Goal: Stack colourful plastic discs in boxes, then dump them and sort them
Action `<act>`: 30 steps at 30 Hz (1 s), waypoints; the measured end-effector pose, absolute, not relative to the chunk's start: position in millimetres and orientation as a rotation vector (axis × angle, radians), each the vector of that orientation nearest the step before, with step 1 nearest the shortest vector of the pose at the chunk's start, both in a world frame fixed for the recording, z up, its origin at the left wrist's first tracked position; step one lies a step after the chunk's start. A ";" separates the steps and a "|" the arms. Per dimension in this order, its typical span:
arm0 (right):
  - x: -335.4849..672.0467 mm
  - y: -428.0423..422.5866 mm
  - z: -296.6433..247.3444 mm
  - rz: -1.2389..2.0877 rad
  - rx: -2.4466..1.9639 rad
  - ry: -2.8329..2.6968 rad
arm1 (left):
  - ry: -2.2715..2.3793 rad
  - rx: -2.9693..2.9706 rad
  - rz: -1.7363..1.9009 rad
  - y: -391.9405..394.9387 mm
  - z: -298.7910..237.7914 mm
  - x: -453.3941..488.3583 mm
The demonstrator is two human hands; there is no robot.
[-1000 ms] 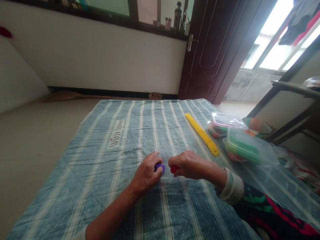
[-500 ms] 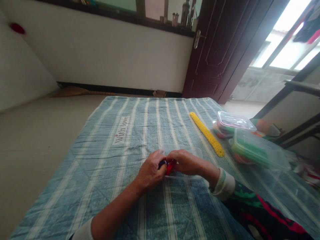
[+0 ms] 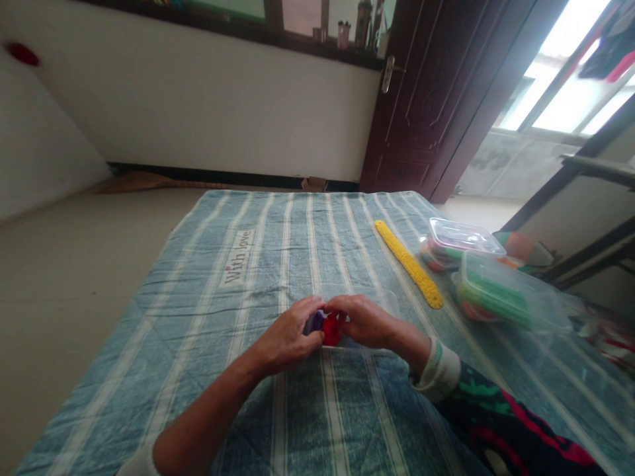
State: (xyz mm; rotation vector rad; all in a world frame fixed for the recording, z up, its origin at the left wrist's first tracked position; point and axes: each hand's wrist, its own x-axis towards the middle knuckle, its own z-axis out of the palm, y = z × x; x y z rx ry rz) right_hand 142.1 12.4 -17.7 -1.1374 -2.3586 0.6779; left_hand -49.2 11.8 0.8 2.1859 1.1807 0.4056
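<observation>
In the middle of the bed-like surface, a shallow clear plastic box (image 3: pixel 380 303) lies under my hands. My left hand (image 3: pixel 288 336) curves round a small purple piece (image 3: pixel 315 322) inside it, with the thumb against a bright red piece (image 3: pixel 331 330). From the other side, my right hand (image 3: pixel 364 322) closes its fingers on the red piece, fingertips bent down over it. The two hands nearly meet at their fingertips. What kind of pieces these are is too small and half covered to tell.
A yellow bumpy strip (image 3: pixel 409 264) lies right of the box. Beyond it stand a lidded clear box (image 3: pixel 466 237) and another clear box with green and orange contents (image 3: pixel 510 294). A striped blue cloth (image 3: pixel 198 344) covers the surface; a dark red door (image 3: pixel 421 99) stands behind.
My left hand has loosened and shifted slightly left, its thumb lower, so more of the red and purple pieces shows. The right hand stays close to the red piece. The view has shifted slightly.
</observation>
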 end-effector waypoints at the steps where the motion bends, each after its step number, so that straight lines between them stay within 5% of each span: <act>1: 141.7 12.0 -17.2 0.680 -1.148 -2.360 | 1.163 2.187 0.408 12.3 1.5 -49.9; 30: 139.5 4.4 -23.7 0.676 -1.205 -2.294 | 1.099 2.502 0.383 22.2 -3.6 -56.3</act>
